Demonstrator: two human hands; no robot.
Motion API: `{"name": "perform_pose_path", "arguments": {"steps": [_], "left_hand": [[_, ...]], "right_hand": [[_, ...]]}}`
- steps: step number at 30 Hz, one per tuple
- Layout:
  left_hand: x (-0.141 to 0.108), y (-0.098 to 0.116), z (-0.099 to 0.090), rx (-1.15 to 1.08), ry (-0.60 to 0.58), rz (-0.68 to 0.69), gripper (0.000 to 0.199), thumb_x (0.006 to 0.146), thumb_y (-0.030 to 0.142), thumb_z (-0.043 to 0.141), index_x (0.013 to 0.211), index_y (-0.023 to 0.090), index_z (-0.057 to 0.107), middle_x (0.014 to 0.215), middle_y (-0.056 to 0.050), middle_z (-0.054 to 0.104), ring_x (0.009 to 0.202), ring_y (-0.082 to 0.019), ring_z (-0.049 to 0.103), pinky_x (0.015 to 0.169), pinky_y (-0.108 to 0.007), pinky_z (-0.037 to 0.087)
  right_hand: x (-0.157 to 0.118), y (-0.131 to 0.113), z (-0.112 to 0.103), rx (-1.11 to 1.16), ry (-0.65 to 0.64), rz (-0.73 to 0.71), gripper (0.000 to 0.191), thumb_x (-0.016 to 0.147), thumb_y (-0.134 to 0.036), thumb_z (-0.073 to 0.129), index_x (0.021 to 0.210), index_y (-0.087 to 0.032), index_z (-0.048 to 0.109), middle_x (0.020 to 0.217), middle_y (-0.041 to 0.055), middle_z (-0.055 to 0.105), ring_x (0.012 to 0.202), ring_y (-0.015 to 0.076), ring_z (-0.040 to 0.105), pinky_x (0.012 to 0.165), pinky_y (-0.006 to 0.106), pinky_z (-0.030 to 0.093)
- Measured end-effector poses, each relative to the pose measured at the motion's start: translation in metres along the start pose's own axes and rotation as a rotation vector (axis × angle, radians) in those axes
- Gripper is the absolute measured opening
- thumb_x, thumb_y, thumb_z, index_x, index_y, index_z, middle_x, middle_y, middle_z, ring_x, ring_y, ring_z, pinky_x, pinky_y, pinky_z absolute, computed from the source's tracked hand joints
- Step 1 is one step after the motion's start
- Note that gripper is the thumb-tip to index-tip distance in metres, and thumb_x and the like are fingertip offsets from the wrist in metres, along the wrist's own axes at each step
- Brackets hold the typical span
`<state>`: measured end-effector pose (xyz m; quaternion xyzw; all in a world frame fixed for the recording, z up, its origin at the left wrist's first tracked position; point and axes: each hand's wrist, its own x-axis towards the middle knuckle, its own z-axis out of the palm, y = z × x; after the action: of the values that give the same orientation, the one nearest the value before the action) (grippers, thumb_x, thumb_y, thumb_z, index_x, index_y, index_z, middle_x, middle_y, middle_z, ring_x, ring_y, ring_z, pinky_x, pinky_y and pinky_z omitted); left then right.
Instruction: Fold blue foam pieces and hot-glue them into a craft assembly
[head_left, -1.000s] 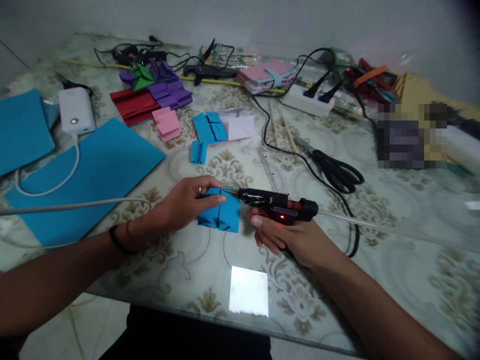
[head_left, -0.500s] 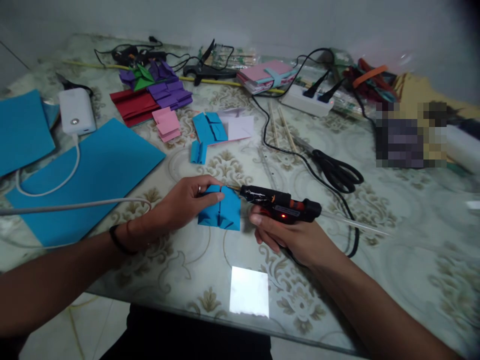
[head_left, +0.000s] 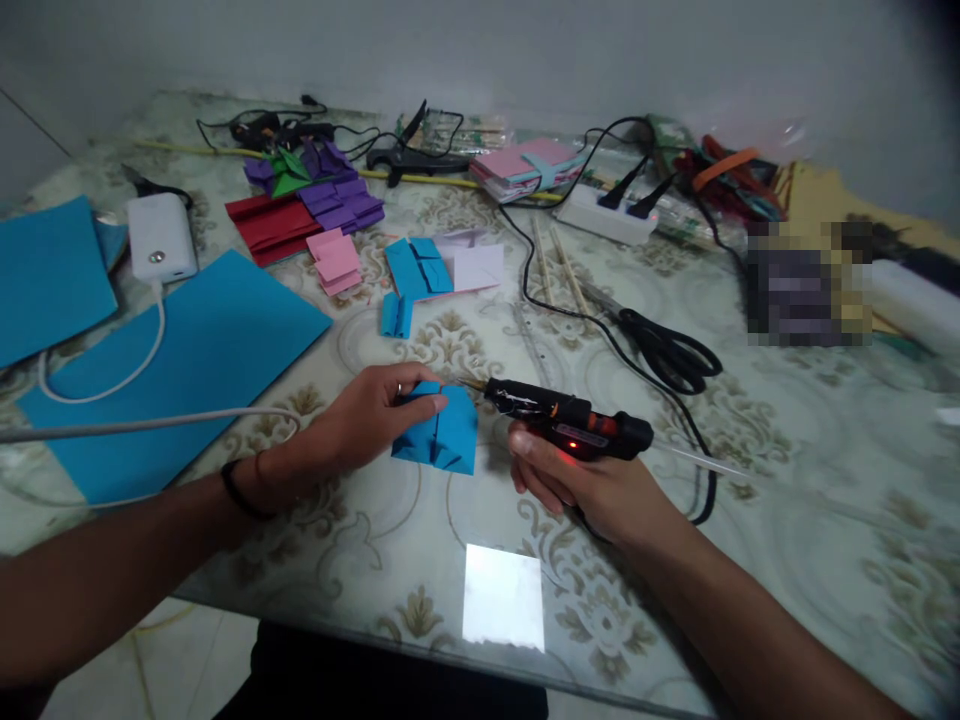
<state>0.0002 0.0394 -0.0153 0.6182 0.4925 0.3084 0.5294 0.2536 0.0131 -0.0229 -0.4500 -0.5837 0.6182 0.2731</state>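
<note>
A bright white square patch (head_left: 503, 598) lies on the patterned table (head_left: 375, 625) near its front edge. Beyond it, the right hand (head_left: 589, 485) grips a black glue gun (head_left: 581, 420), with the fingers wrapped around the handle. A red indicator (head_left: 573, 445) is lit on the gun body; a clear glue stick (head_left: 697, 458) projects from the rear. The left hand (head_left: 367, 418) pinches a folded blue paper (head_left: 456, 435) narrowly, thumb on top. This paper is located at the centre of the work area, between the two hands. The nozzle (head_left: 475, 384) points at its upper edge; contact cannot be determined.

Left of the left hand, a large blue sheet (head_left: 202, 340) lies flat, crossed by a white cable (head_left: 160, 330) that connects to a white device (head_left: 160, 240). Beyond the glue gun, black-handled scissors (head_left: 664, 350) lie with the blades directed away. Beyond the hands are a small folded blue strip (head_left: 396, 315), a pink folded piece (head_left: 334, 262), wooden sticks (head_left: 571, 270), a red folded piece (head_left: 270, 225) and a white power strip (head_left: 607, 215). Farther back lie a banded paper bundle (head_left: 510, 165) and a black clamp (head_left: 420, 161)
</note>
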Motion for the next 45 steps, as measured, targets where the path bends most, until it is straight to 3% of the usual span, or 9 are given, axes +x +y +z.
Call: {"name": "perform_pose_path", "arguments": {"steps": [4,10,14,17,21,25,31,36,45], "left_hand": [[0.001,-0.004,0.000,-0.007,0.005,-0.009,0.028,0.088,0.041,0.070,0.096,0.015,0.074,0.079,-0.001,0.065,0.070,-0.014,0.056,0.059,-0.024,0.044],[0.001,-0.005,0.000,-0.016,0.006,-0.009,0.035,0.087,0.041,0.072,0.109,0.015,0.076,0.082,-0.001,0.066,0.070,-0.013,0.053,0.059,-0.023,0.043],[0.000,-0.002,0.001,-0.005,0.004,-0.020,0.028,0.087,0.041,0.071,0.099,0.016,0.074,0.073,0.002,0.059,0.064,-0.012,0.048,0.055,-0.022,0.039],[-0.001,0.000,0.000,0.022,-0.018,-0.030,0.024,0.089,0.041,0.069,0.089,0.017,0.070,0.068,0.004,0.053,0.061,-0.011,0.045,0.053,-0.021,0.037],[-0.001,-0.001,-0.001,0.030,-0.029,-0.030,0.023,0.090,0.041,0.068,0.088,0.017,0.068,0.068,0.005,0.050,0.060,-0.011,0.043,0.052,-0.021,0.035],[0.000,-0.002,-0.002,0.008,-0.026,-0.044,0.025,0.089,0.042,0.068,0.089,0.017,0.068,0.067,0.005,0.050,0.060,-0.011,0.043,0.052,-0.021,0.033],[-0.001,-0.001,-0.001,-0.019,-0.038,-0.053,0.028,0.089,0.043,0.068,0.092,0.016,0.069,0.070,0.004,0.053,0.062,-0.011,0.045,0.053,-0.021,0.034],[-0.001,-0.002,-0.001,-0.008,-0.039,-0.073,0.028,0.089,0.044,0.068,0.092,0.016,0.068,0.065,0.005,0.047,0.058,-0.011,0.041,0.051,-0.021,0.030],[-0.001,-0.003,-0.001,-0.024,-0.048,-0.077,0.026,0.089,0.043,0.069,0.093,0.017,0.068,0.067,0.005,0.048,0.059,-0.011,0.043,0.051,-0.021,0.032]], "right_hand": [[-0.002,-0.001,0.000,-0.037,-0.009,0.003,0.059,0.098,-0.060,0.064,0.054,-0.022,0.055,0.044,-0.0040,0.047,0.046,0.0125,0.048,0.063,0.034,0.051],[0.000,-0.004,0.000,-0.050,-0.027,0.016,0.058,0.096,-0.063,0.065,0.056,-0.021,0.058,0.046,-0.0030,0.050,0.046,0.0121,0.047,0.056,0.031,0.044],[0.001,-0.002,0.001,0.009,-0.018,0.013,0.059,0.093,-0.065,0.067,0.055,-0.021,0.057,0.051,-0.0003,0.054,0.052,0.0148,0.054,0.057,0.032,0.046],[0.002,0.000,0.002,0.001,0.061,0.037,0.056,0.088,-0.066,0.072,0.058,-0.021,0.061,0.059,0.0021,0.060,0.061,0.0178,0.059,0.061,0.033,0.048],[0.001,-0.001,0.002,-0.066,0.181,0.083,0.047,0.080,-0.066,0.080,0.071,-0.020,0.071,0.068,0.0024,0.065,0.064,0.0181,0.056,0.058,0.032,0.044],[0.000,-0.005,0.002,-0.074,0.219,0.073,0.042,0.080,-0.062,0.081,0.074,-0.021,0.074,0.071,0.0022,0.065,0.066,0.0185,0.055,0.060,0.032,0.045],[0.000,-0.013,0.004,-0.070,0.190,0.032,0.032,0.082,-0.054,0.081,0.086,-0.023,0.075,0.080,0.0019,0.067,0.073,0.0196,0.057,0.066,0.033,0.045],[0.003,-0.015,0.005,-0.109,0.222,0.004,0.035,0.083,-0.052,0.080,0.078,-0.022,0.063,0.072,-0.0013,0.058,0.068,0.0166,0.051,0.062,0.031,0.042],[0.003,-0.013,0.006,-0.116,0.243,0.035,0.033,0.082,-0.053,0.082,0.078,-0.023,0.070,0.070,0.0009,0.064,0.068,0.0189,0.056,0.062,0.033,0.045]]}}
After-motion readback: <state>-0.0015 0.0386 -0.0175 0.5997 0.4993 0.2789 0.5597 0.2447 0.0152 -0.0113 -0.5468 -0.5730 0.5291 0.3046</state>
